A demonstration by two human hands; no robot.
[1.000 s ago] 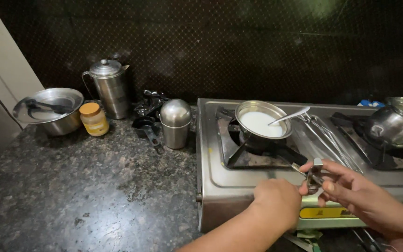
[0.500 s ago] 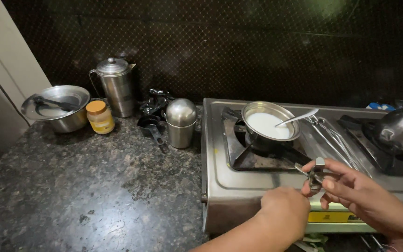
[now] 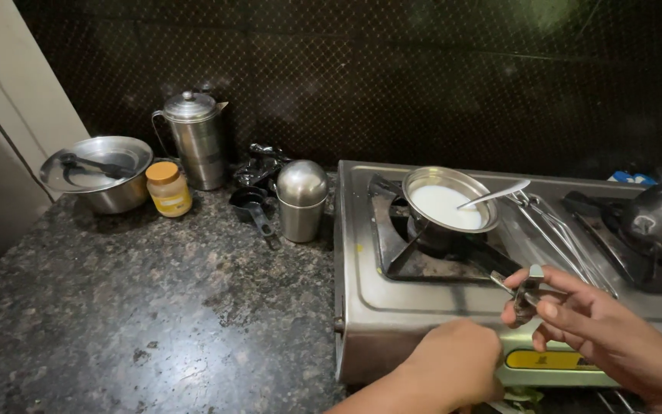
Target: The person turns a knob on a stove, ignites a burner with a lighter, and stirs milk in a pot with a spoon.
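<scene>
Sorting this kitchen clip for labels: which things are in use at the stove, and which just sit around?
In use: right hand holding metal tongs; left hand at stove front; milk pan with spoon.

Lying about: jug, bowl, jar, domed canister.

Small round yellow jar with orange-tan lid and yellow label [image 3: 168, 188]: on the dark speckled stone table [image 3: 139, 307], just beside the steel bowl [image 3: 101, 172]. Yellow oblong label plate [image 3: 549, 359]: front panel of the steel gas stove [image 3: 415, 322]. Blue-and-white packet corner [image 3: 628, 177]: behind the stove, right side.
</scene>
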